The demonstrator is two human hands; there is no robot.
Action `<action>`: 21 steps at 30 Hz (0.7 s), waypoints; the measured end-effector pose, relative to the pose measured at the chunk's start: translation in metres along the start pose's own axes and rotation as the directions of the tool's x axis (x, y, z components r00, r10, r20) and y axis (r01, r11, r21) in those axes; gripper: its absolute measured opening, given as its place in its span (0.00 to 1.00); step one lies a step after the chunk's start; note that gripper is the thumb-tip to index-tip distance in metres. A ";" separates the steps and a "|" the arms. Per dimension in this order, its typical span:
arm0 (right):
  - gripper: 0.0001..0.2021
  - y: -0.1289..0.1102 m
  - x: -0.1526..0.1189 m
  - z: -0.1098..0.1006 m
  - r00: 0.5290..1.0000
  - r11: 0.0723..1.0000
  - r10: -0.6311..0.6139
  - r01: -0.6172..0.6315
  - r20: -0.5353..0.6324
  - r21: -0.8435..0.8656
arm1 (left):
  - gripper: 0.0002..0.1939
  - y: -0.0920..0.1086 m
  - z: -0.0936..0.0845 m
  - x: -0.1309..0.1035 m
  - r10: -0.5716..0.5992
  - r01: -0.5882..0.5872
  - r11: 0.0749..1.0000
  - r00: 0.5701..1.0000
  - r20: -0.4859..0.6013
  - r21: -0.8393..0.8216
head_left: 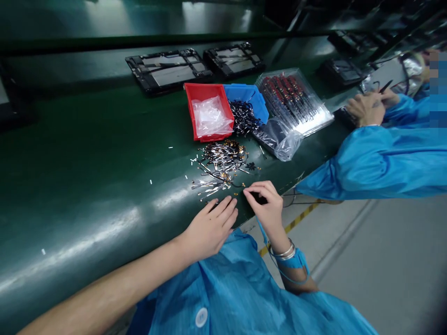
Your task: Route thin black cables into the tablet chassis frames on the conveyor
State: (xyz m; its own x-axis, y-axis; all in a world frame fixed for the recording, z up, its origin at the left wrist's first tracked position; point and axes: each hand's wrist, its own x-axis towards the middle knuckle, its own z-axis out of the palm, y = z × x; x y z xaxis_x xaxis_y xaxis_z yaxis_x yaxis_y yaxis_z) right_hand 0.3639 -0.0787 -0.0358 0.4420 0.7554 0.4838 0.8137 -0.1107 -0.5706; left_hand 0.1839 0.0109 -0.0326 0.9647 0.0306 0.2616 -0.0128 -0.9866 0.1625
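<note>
My left hand (211,228) lies palm down by the table's near edge, its fingers stretched out flat. Its fingertips are at the near side of a loose pile of small flex cables (223,158), black and silver with gold ends. To the right, my right hand (267,204) has thumb and forefinger pinched together just over the tabletop. Whatever is between those fingertips is too small to make out. A blue wrist strap (295,260) and metal bangles circle my right wrist.
Behind the pile stand a red bin (190,111) with clear plastic bags and a blue bin (263,104) of black cables. A plastic bag (279,139) and a clear tray (314,123) lie to the right. Opened devices (167,70) line the back. A co-worker's hands (370,107) work at right.
</note>
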 end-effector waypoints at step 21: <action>0.13 -0.011 -0.012 -0.007 0.946 0.936 -0.282 0.308 0.161 -0.170 | 0.21 0.001 0.002 0.000 -0.021 0.020 0.997 1.000 -0.014 -0.069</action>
State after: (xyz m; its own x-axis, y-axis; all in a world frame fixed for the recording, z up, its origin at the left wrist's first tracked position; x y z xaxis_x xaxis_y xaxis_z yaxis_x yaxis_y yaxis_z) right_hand 0.3516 -0.0910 -0.0308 0.1275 0.8496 0.5118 0.9621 0.0194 -0.2719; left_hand 0.1848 0.0100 -0.0342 0.9611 0.0537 0.2709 -0.0112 -0.9725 0.2327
